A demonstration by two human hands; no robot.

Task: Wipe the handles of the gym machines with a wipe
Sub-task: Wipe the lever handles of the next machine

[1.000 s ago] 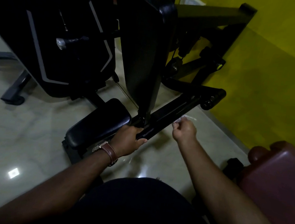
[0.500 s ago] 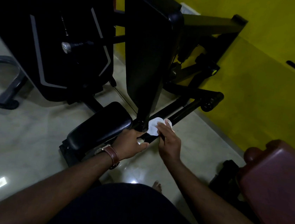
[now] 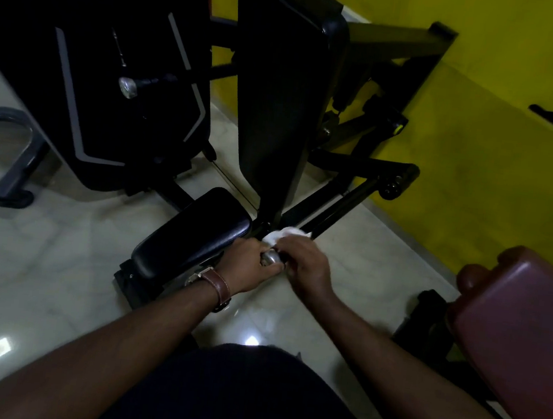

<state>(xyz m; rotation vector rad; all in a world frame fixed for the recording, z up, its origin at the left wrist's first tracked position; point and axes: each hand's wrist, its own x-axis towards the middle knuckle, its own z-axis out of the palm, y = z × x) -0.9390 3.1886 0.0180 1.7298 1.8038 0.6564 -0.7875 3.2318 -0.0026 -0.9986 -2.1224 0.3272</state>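
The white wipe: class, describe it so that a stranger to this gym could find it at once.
Start at the tall black back pad and follow it down to the bar at its foot. There the right hand presses the white wipe against the bar, beside the left hand. It is the only crumpled white thing among the black parts.

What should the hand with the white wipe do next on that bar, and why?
Probably rub the wipe down over the shiny end of the handle. The right hand holds the wipe against the black bar just above that end, and the left hand grips the handle beside it, so the metal tip looks like the nearest part to wipe.
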